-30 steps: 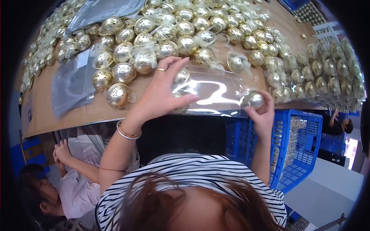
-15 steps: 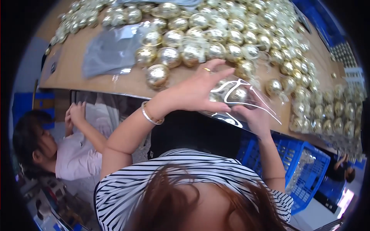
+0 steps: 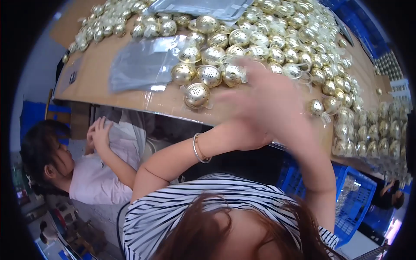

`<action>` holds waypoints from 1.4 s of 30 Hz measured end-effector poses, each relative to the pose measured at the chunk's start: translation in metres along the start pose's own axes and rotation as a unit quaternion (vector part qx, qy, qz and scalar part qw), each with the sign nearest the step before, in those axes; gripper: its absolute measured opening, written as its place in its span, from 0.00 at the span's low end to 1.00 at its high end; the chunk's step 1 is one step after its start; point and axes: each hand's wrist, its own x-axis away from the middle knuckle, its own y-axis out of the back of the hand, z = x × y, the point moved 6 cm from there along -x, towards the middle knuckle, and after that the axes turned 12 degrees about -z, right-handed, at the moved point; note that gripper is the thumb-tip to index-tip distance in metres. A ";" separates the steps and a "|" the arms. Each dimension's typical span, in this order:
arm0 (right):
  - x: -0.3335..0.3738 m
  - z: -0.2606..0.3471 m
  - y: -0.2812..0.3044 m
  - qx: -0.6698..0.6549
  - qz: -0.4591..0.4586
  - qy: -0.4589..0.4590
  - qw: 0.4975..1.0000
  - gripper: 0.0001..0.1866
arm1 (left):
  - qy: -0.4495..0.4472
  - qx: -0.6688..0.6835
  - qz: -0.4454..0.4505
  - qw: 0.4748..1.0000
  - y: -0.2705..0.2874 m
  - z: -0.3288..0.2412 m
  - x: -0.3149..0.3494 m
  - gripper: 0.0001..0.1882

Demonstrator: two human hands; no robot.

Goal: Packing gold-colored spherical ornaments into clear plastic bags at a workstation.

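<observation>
My right hand (image 3: 271, 97) is smeared by motion as it crosses over the front of the table, close to the gold balls. Behind and below it lies my left hand (image 3: 242, 132), a bracelet on its wrist; its fingers are mostly covered by the right one. Whatever either hand holds is hidden. Nearest to them, shiny gold patterned balls (image 3: 209, 76) with pale loops lie in loose rows. One gold ball (image 3: 197, 95) sits closest to the table's front edge. Left of these lies a flat stack of clear plastic bags (image 3: 141, 65).
More gold balls (image 3: 299, 32) cover the back of the brown table (image 3: 95, 82). Packed balls in clear plastic (image 3: 368, 134) stand at the right. Below is a blue crate (image 3: 353, 208). A seated person (image 3: 99, 173) is close on the left, and more clear plastic (image 3: 199, 8) lies at the back.
My right hand has swung up and left across my left hand. The clear plastic bag with gold balls, between both hands before, is now out of sight. The view has shifted slightly.
</observation>
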 end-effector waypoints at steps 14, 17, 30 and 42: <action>0.137 -0.132 0.103 -0.220 -0.310 -0.340 0.860 0.31 | -0.047 -0.017 0.058 0.997 -0.004 -0.005 -0.012 0.25; 0.239 -0.177 0.087 0.097 -0.299 -0.380 0.870 0.34 | -0.033 0.007 0.055 0.998 0.000 0.000 -0.011 0.25; 0.173 -0.137 0.005 -0.436 0.147 -0.397 0.794 0.33 | -0.016 -0.014 0.052 0.998 0.003 0.003 -0.009 0.25; 0.178 -0.121 0.010 -0.585 0.066 -0.519 0.620 0.25 | -0.014 -0.031 0.078 0.996 0.002 0.002 -0.011 0.29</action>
